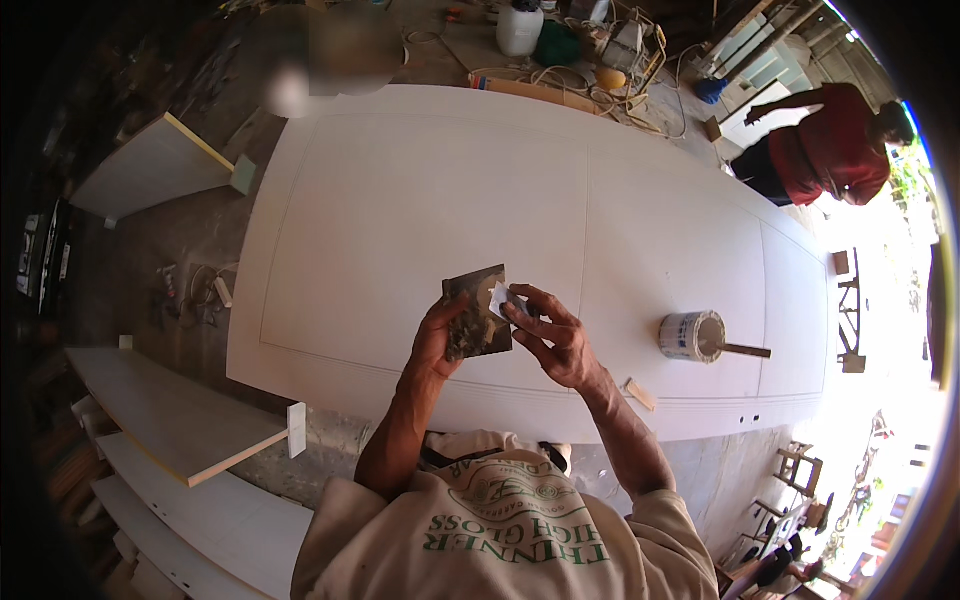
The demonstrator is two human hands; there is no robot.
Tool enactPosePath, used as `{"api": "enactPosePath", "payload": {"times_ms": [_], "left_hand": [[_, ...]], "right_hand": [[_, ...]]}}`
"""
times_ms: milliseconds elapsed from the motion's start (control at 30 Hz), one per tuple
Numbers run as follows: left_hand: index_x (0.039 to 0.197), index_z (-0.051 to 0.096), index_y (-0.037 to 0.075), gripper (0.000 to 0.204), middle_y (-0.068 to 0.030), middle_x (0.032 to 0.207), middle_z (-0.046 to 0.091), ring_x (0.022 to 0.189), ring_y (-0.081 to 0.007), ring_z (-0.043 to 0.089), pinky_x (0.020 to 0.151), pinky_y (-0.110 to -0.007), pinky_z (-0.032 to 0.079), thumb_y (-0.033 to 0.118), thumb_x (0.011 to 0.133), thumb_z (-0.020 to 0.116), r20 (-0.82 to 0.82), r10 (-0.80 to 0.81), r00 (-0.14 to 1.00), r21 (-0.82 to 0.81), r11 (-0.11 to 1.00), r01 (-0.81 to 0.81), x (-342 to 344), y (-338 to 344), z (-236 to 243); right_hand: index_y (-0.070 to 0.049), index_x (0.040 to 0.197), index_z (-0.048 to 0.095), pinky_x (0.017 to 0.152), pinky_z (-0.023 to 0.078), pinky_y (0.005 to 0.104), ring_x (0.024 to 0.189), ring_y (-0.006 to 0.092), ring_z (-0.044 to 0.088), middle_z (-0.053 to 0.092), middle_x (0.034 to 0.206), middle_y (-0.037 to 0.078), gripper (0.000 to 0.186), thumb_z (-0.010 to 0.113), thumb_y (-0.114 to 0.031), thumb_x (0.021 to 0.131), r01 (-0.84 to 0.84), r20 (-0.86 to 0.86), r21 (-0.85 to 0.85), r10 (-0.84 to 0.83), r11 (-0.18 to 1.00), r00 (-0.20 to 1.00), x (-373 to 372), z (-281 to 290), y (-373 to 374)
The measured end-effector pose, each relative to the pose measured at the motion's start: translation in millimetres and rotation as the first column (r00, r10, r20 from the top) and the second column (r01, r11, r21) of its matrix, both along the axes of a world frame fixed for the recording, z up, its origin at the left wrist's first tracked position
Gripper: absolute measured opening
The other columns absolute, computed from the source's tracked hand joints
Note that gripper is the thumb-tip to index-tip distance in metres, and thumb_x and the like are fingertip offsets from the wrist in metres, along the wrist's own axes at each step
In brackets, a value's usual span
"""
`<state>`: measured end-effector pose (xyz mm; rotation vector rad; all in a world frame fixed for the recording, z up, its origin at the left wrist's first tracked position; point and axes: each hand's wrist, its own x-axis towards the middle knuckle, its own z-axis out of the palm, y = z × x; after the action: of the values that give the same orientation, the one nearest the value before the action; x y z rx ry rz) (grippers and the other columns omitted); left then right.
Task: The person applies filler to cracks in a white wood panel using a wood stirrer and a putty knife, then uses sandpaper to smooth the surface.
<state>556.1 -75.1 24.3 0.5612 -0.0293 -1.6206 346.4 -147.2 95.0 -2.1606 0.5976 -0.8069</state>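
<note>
My left hand (434, 338) grips a dark, flat square board (482, 340) by its left edge, and pale putty-like smears mark its face. Pinched in the fingers of my right hand (562, 348) is a small whitish scraper-like piece (500, 298), held against or just over the board; its exact kind is unclear. Both hands are above a large white panel (430, 190) with thin lines along its border. To the right on the panel lies a tub (685, 337) with a flat stick (748, 351) protruding from its mouth. A small pale wood piece (640, 393) rests near the panel's front edge.
Several white boards (180, 410) are stacked at the lower left, and another panel (155, 175) leans farther back. Beyond the far edge are a white jug (520, 32) and tangled cords (640, 100). A person in a red shirt (845, 145) stands at the far right.
</note>
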Motion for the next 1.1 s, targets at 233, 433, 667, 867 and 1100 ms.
{"api": "enactPosePath", "payload": {"times_ms": [233, 433, 667, 867, 1100], "left_hand": [[0.137, 0.058, 0.0, 0.041, -0.0132, 0.123, 0.072, 0.107, -0.0237, 0.074, 0.091, -0.04, 0.065, 0.021, 0.102, 0.066, 0.084, 0.013, 0.996, -0.007, 1.0, -0.013, -20, 42, -10], [0.134, 0.061, 0.002, 0.04, -0.0101, 0.12, 0.073, 0.105, -0.0223, 0.074, 0.092, -0.04, 0.063, 0.022, 0.101, 0.069, 0.015, 0.046, 0.999, 0.019, 0.999, -0.046, -27, 62, -25], [0.133, 0.062, 0.003, 0.037, -0.0088, 0.121, 0.073, 0.108, -0.0229, 0.073, 0.096, -0.041, 0.06, 0.014, 0.099, 0.071, 0.055, 0.081, 0.995, -0.01, 0.997, -0.08, -10, 75, -18], [0.135, 0.062, 0.004, 0.038, -0.0089, 0.124, 0.072, 0.111, -0.0229, 0.072, 0.097, -0.04, 0.059, 0.014, 0.099, 0.07, 0.04, 0.041, 0.998, 0.031, 0.999, -0.042, 0, 96, -35], [0.136, 0.062, 0.003, 0.039, -0.0097, 0.127, 0.072, 0.113, -0.023, 0.071, 0.099, -0.04, 0.059, 0.017, 0.1, 0.069, 0.063, 0.083, 0.995, 0.036, 0.996, -0.086, 0, 115, -40]], "right_hand": [[-0.012, 0.139, 0.069, 0.081, 0.058, 0.0355, 0.095, 0.0272, 0.071, 0.06, 0.141, 0.019, 0.05, 0.072, 0.002, 0.091, 0.216, -0.093, 0.095, -0.207, 0.972, 0.974, -20, -12, 83], [-0.011, 0.131, 0.073, 0.075, 0.061, 0.0364, 0.087, 0.0258, 0.075, 0.066, 0.132, 0.018, 0.038, 0.072, -0.005, 0.094, 0.363, -0.224, 0.0, -0.354, 0.932, 0.908, -43, -23, 147], [-0.005, 0.107, 0.075, 0.073, 0.061, 0.0402, 0.088, 0.037, 0.075, 0.076, 0.106, 0.016, 0.015, 0.072, -0.01, 0.094, 0.697, -0.269, -0.09, -0.691, 0.711, 0.67, -127, -89, 133], [-0.007, 0.091, 0.071, 0.067, 0.058, 0.0476, 0.076, 0.0358, 0.071, 0.072, 0.088, 0.012, 0.015, 0.057, -0.01, 0.095, 0.62, -0.522, -0.352, -0.697, 0.701, 0.491, -148, -124, 103], [-0.006, 0.088, 0.07, 0.07, 0.058, 0.0475, 0.086, 0.033, 0.069, 0.07, 0.091, 0.012, 0.009, 0.061, -0.006, 0.087, 0.434, -0.438, -0.142, -0.45, 0.89, 0.778, -80, -95, 183]]}}
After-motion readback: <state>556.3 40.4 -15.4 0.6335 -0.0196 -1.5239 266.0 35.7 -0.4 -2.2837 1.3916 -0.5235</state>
